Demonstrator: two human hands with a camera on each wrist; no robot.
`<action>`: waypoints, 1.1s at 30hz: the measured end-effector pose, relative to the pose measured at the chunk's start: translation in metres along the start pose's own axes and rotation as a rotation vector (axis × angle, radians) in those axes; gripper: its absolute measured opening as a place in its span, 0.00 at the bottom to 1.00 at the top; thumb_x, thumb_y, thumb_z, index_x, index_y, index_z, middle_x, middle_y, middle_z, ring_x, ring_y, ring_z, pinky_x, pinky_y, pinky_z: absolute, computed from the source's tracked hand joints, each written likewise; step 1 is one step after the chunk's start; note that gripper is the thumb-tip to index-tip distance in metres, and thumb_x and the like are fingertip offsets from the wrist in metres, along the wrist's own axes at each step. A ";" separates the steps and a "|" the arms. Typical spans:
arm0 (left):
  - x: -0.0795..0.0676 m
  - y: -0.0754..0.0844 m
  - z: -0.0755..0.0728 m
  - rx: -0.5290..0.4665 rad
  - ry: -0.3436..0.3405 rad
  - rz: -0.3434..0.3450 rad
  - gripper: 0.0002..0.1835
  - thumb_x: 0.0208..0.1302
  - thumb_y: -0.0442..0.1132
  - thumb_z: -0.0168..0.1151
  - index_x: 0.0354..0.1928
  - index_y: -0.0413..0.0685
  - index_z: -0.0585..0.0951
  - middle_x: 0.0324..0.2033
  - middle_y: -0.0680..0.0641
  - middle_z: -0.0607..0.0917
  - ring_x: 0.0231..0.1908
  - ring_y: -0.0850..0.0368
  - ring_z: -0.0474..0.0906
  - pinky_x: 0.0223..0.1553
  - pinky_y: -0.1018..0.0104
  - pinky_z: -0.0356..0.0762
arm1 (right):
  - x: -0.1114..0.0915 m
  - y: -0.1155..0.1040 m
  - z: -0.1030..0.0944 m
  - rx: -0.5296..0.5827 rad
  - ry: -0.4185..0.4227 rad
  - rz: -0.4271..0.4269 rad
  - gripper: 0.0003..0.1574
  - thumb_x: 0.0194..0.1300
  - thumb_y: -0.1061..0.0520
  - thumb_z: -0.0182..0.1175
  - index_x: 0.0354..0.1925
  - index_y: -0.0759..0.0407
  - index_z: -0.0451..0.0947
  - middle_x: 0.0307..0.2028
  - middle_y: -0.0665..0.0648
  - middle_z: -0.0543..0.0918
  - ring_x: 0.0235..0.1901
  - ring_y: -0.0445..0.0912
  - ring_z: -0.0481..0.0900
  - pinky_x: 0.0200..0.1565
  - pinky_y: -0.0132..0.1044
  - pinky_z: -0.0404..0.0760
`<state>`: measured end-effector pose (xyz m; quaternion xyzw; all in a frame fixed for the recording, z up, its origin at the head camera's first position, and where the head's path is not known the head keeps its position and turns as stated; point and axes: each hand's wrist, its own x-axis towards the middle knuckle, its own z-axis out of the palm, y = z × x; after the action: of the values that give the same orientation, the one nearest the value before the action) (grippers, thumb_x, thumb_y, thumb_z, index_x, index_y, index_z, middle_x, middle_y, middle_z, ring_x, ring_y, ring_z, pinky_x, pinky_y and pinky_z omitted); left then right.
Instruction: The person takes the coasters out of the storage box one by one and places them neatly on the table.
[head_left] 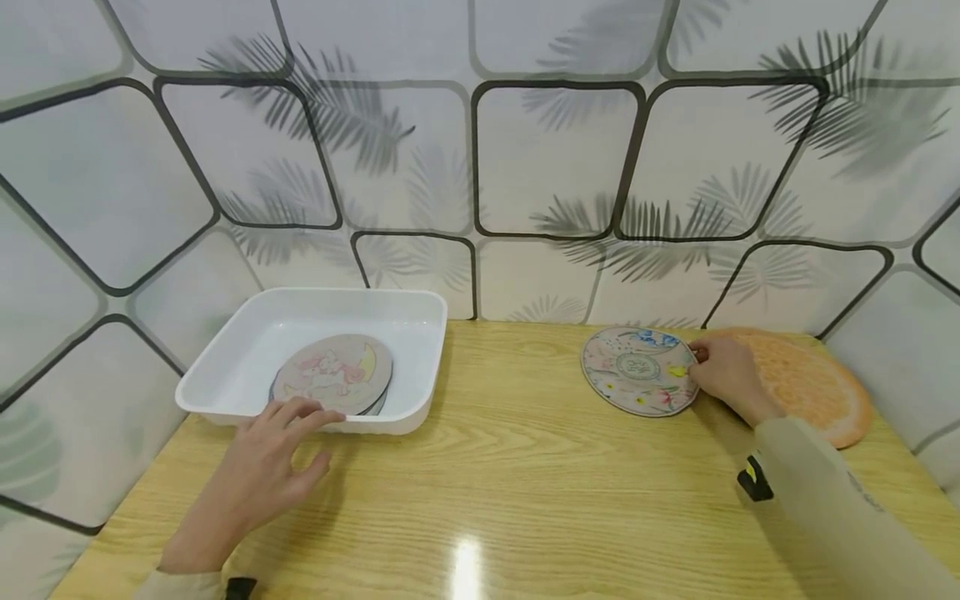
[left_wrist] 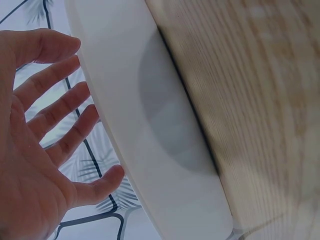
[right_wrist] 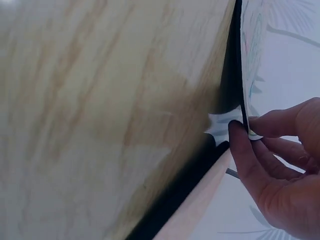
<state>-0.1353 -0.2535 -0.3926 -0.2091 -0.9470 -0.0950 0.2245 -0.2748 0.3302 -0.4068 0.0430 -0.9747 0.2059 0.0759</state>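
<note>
Between thumb and fingers, my right hand (head_left: 729,375) pinches the right edge of a round floral mat (head_left: 637,371) with a black underside. The right wrist view shows the mat (right_wrist: 252,55) edge-on, with the thumb on one face and a fingertip on the other. Spread and relaxed, my left hand (head_left: 273,467) has its fingertips at the near rim of a white plastic tray (head_left: 225,350). Inside that tray lies a round mat with a unicorn and moon (head_left: 333,375), on top of other round pieces that it mostly hides.
An orange-slice mat (head_left: 813,387) lies at the table's right end, partly behind my right hand and sleeve. Wood-grain table (head_left: 510,467) spans the space between tray and mats. A patterned wall (head_left: 555,158) closes off the back and sides.
</note>
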 end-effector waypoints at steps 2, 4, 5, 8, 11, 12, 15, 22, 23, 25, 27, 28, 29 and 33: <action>0.000 0.000 0.000 -0.003 -0.001 -0.002 0.23 0.49 0.40 0.74 0.50 0.60 0.86 0.46 0.51 0.84 0.47 0.47 0.80 0.36 0.44 0.78 | 0.001 0.000 -0.002 -0.014 -0.012 -0.013 0.27 0.53 0.67 0.57 0.50 0.83 0.79 0.34 0.73 0.86 0.33 0.63 0.81 0.36 0.53 0.79; 0.000 0.000 -0.001 -0.006 -0.003 -0.005 0.23 0.49 0.39 0.74 0.50 0.60 0.86 0.46 0.51 0.84 0.47 0.47 0.80 0.36 0.44 0.78 | 0.002 0.000 -0.003 -0.024 -0.018 -0.028 0.24 0.52 0.67 0.59 0.47 0.82 0.80 0.27 0.68 0.83 0.27 0.56 0.76 0.31 0.45 0.74; 0.000 0.001 -0.001 -0.008 -0.004 -0.006 0.23 0.49 0.39 0.74 0.50 0.60 0.86 0.46 0.51 0.84 0.47 0.46 0.80 0.37 0.43 0.77 | 0.002 0.000 -0.003 -0.029 -0.018 -0.035 0.23 0.52 0.67 0.59 0.45 0.82 0.81 0.23 0.64 0.81 0.25 0.53 0.72 0.30 0.42 0.70; 0.000 0.001 -0.001 -0.012 -0.007 -0.010 0.23 0.49 0.39 0.74 0.50 0.60 0.86 0.46 0.51 0.85 0.47 0.46 0.80 0.37 0.43 0.78 | 0.002 -0.001 -0.003 -0.040 -0.035 -0.040 0.07 0.53 0.67 0.59 0.27 0.75 0.78 0.15 0.53 0.67 0.21 0.46 0.59 0.29 0.37 0.58; 0.000 0.001 -0.001 -0.014 -0.008 -0.011 0.22 0.49 0.39 0.74 0.50 0.60 0.86 0.46 0.51 0.85 0.47 0.46 0.80 0.37 0.43 0.78 | 0.001 -0.001 -0.005 -0.052 -0.046 -0.035 0.07 0.53 0.67 0.59 0.21 0.67 0.72 0.16 0.52 0.64 0.23 0.47 0.59 0.29 0.40 0.63; 0.000 0.001 -0.001 -0.013 -0.007 -0.012 0.22 0.49 0.39 0.74 0.50 0.60 0.86 0.46 0.51 0.84 0.47 0.47 0.80 0.37 0.43 0.78 | 0.001 -0.001 -0.005 -0.053 -0.052 -0.031 0.06 0.52 0.68 0.58 0.21 0.67 0.72 0.17 0.55 0.66 0.24 0.49 0.62 0.30 0.43 0.69; -0.001 0.001 0.000 -0.015 -0.005 -0.013 0.22 0.49 0.39 0.74 0.50 0.60 0.86 0.46 0.51 0.84 0.47 0.47 0.80 0.36 0.43 0.78 | -0.002 -0.001 -0.007 -0.030 -0.070 -0.015 0.16 0.51 0.68 0.56 0.38 0.78 0.81 0.29 0.70 0.81 0.35 0.63 0.77 0.46 0.60 0.80; 0.000 0.002 0.000 -0.017 -0.009 -0.021 0.22 0.49 0.39 0.74 0.50 0.60 0.86 0.46 0.50 0.84 0.48 0.46 0.80 0.38 0.42 0.78 | -0.009 0.003 -0.011 0.049 -0.130 0.002 0.31 0.57 0.68 0.51 0.59 0.81 0.74 0.51 0.80 0.81 0.54 0.74 0.77 0.52 0.66 0.78; 0.000 0.002 0.000 -0.018 -0.012 -0.024 0.22 0.50 0.39 0.74 0.50 0.60 0.86 0.46 0.50 0.84 0.48 0.46 0.80 0.38 0.42 0.78 | -0.011 0.004 -0.011 0.055 -0.133 0.001 0.31 0.58 0.68 0.51 0.60 0.81 0.74 0.52 0.80 0.81 0.54 0.74 0.77 0.52 0.66 0.78; 0.000 0.003 0.000 -0.018 -0.017 -0.027 0.22 0.50 0.38 0.74 0.50 0.60 0.86 0.46 0.50 0.84 0.48 0.46 0.80 0.38 0.42 0.78 | -0.012 0.006 -0.011 0.061 -0.134 -0.004 0.30 0.59 0.68 0.51 0.60 0.80 0.74 0.51 0.79 0.81 0.54 0.73 0.78 0.52 0.66 0.78; 0.000 0.003 0.000 -0.019 -0.021 -0.028 0.22 0.50 0.38 0.74 0.50 0.60 0.86 0.47 0.51 0.84 0.48 0.46 0.80 0.37 0.42 0.78 | -0.014 0.008 -0.012 0.063 -0.121 -0.013 0.29 0.61 0.67 0.51 0.60 0.79 0.74 0.51 0.78 0.82 0.53 0.73 0.78 0.52 0.66 0.78; 0.000 0.003 -0.001 -0.019 -0.021 -0.028 0.22 0.50 0.38 0.73 0.50 0.60 0.86 0.46 0.51 0.84 0.48 0.46 0.79 0.37 0.43 0.78 | -0.014 0.009 -0.012 0.063 -0.115 -0.016 0.29 0.62 0.67 0.51 0.60 0.78 0.74 0.51 0.78 0.82 0.53 0.73 0.78 0.52 0.66 0.78; 0.000 0.003 -0.001 -0.020 -0.022 -0.028 0.22 0.50 0.38 0.73 0.50 0.60 0.86 0.47 0.51 0.84 0.48 0.46 0.79 0.37 0.43 0.78 | -0.014 0.009 -0.013 0.060 -0.109 -0.019 0.28 0.63 0.66 0.51 0.60 0.78 0.74 0.50 0.78 0.82 0.52 0.73 0.79 0.52 0.66 0.78; 0.000 0.003 -0.001 -0.023 -0.025 -0.033 0.22 0.50 0.38 0.74 0.50 0.60 0.86 0.47 0.50 0.84 0.49 0.45 0.79 0.37 0.42 0.78 | -0.014 0.009 -0.015 0.051 -0.098 -0.022 0.27 0.65 0.65 0.51 0.60 0.76 0.75 0.50 0.78 0.83 0.52 0.73 0.80 0.52 0.66 0.78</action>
<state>-0.1338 -0.2515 -0.3912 -0.1974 -0.9518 -0.1071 0.2087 -0.2604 0.3449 -0.3987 0.0656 -0.9711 0.2276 0.0290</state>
